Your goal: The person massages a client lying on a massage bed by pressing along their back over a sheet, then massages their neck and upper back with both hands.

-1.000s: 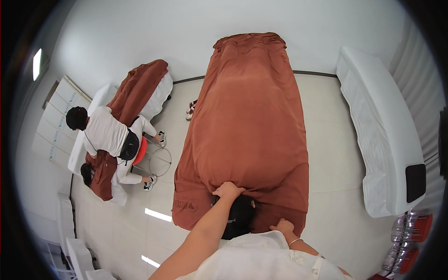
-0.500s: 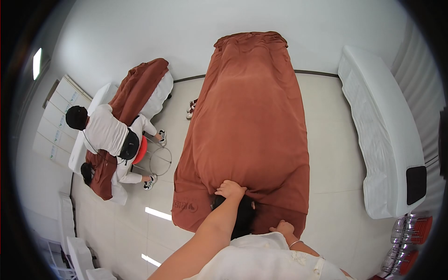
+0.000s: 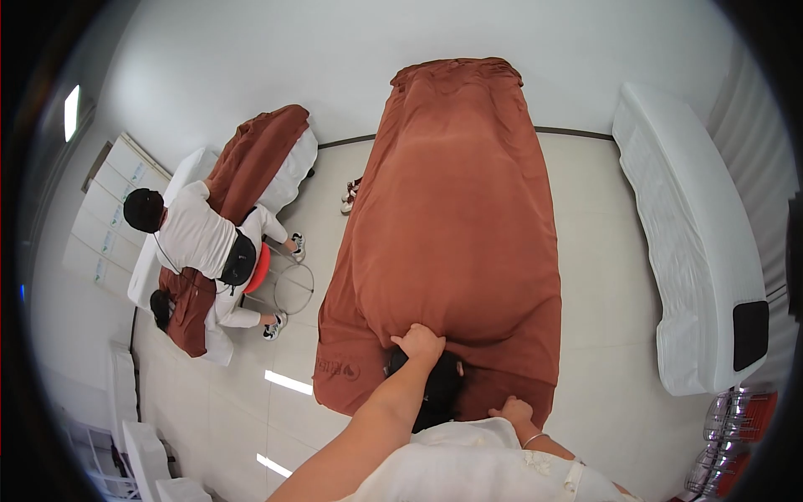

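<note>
A person lies face down under a brown sheet (image 3: 456, 209) on the middle bed, with the dark-haired head (image 3: 439, 393) at the near end. My left hand (image 3: 420, 342) is at the nape, just above the hair, its fingers and thumb closed around the covered neck. Lower right, my right hand (image 3: 512, 410) rests on the brown cover beside the head. Its fingers look curled, with nothing visible in them. A bracelet (image 3: 535, 437) circles that wrist.
At left, a co-worker in white (image 3: 194, 230) sits on a red stool (image 3: 259, 268) by another bed with a brown sheet (image 3: 261, 155). A white-covered bed (image 3: 690, 226) stands at right. Wire-framed red stools (image 3: 749, 418) are at lower right. Shoes (image 3: 349, 197) lie beside the middle bed.
The whole view has shifted slightly, so things appear a little farther right. My left hand stays at the neck with its wrist slightly changed; my right hand remains on the cover.
</note>
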Demonstrator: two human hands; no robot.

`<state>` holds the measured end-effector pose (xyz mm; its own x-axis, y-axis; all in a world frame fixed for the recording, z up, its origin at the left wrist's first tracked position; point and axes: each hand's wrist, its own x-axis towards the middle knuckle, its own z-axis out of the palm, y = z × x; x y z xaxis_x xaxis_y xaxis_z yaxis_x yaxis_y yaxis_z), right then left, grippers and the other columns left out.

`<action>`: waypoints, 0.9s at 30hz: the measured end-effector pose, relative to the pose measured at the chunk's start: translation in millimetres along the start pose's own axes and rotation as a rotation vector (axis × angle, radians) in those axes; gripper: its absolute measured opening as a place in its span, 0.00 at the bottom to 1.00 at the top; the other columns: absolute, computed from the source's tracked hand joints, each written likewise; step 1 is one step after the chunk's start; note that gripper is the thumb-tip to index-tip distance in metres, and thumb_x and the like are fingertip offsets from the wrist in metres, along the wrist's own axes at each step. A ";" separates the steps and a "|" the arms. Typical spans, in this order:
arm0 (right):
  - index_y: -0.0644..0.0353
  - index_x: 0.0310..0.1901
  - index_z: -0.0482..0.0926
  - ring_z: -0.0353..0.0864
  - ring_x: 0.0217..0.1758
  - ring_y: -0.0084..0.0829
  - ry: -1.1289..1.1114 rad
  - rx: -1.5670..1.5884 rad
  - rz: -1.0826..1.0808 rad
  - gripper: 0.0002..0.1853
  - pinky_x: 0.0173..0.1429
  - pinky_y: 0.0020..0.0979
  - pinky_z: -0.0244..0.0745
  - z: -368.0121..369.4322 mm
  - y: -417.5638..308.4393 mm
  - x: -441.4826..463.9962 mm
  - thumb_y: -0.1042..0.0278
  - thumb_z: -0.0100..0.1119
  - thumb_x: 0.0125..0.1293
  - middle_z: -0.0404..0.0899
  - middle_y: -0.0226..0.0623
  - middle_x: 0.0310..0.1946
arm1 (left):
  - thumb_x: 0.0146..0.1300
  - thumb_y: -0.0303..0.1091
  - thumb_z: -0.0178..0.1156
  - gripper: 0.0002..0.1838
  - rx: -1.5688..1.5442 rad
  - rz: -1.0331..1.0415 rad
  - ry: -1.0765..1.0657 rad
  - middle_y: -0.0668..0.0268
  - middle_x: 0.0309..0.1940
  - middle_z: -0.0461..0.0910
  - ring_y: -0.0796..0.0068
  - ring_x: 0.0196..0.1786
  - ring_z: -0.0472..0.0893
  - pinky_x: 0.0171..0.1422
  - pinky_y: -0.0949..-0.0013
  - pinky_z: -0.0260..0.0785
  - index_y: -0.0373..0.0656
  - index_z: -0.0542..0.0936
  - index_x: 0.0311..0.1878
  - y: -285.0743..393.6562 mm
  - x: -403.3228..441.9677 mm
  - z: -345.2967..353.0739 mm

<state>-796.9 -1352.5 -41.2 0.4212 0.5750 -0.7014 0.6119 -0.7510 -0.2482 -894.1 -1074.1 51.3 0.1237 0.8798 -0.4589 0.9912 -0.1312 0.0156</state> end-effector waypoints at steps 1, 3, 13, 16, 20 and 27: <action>0.70 0.50 0.79 0.88 0.47 0.46 0.006 0.002 0.004 0.40 0.51 0.42 0.83 0.7 0.2 0.4 0.36 0.65 0.50 0.87 0.53 0.42 | 0.50 0.60 0.71 0.45 0.030 -0.008 0.000 0.51 0.54 0.83 0.54 0.59 0.83 0.77 0.34 0.49 0.29 0.73 0.60 1.8 -2.5 -0.8; 0.70 0.50 0.80 0.88 0.46 0.47 0.010 0.004 0.011 0.40 0.51 0.42 0.83 3.5 0.7 -0.5 0.36 0.65 0.49 0.87 0.53 0.42 | 0.50 0.61 0.70 0.46 0.066 -0.093 0.046 0.50 0.54 0.83 0.55 0.60 0.83 0.76 0.34 0.50 0.31 0.71 0.61 9.0 -2.4 4.5; 0.69 0.46 0.81 0.89 0.43 0.48 0.077 0.039 -0.026 0.38 0.48 0.44 0.83 7.6 2.5 0.2 0.36 0.66 0.47 0.87 0.54 0.37 | 0.51 0.63 0.70 0.48 0.031 -0.040 -0.071 0.51 0.56 0.82 0.57 0.59 0.83 0.75 0.35 0.52 0.32 0.71 0.64 3.0 9.3 1.6; 0.69 0.46 0.81 0.89 0.42 0.49 0.078 0.033 -0.023 0.38 0.47 0.44 0.83 9.1 5.3 2.5 0.36 0.66 0.47 0.87 0.54 0.37 | 0.53 0.61 0.69 0.46 0.082 0.014 -0.095 0.53 0.58 0.82 0.57 0.62 0.82 0.73 0.38 0.55 0.31 0.69 0.63 1.9 5.2 -0.7; 0.69 0.45 0.81 0.89 0.42 0.49 0.087 0.032 -0.010 0.38 0.47 0.44 0.83 7.6 3.2 -0.3 0.36 0.66 0.47 0.87 0.53 0.37 | 0.53 0.61 0.69 0.47 0.023 -0.118 -0.055 0.53 0.60 0.80 0.55 0.64 0.80 0.73 0.37 0.56 0.31 0.68 0.64 12.6 -6.9 -8.6; 0.70 0.45 0.81 0.89 0.43 0.48 0.065 0.032 -0.022 0.38 0.47 0.44 0.83 3.6 1.8 0.6 0.35 0.65 0.48 0.87 0.54 0.38 | 0.54 0.61 0.67 0.46 0.039 -0.123 -0.073 0.51 0.57 0.81 0.54 0.61 0.81 0.73 0.36 0.55 0.30 0.69 0.63 11.0 2.5 -7.5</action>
<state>-797.9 -1354.7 -44.5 0.4512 0.6105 -0.6509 0.6000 -0.7475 -0.2852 -882.6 -1069.9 57.0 -0.0034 0.8549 -0.5188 0.9960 -0.0436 -0.0782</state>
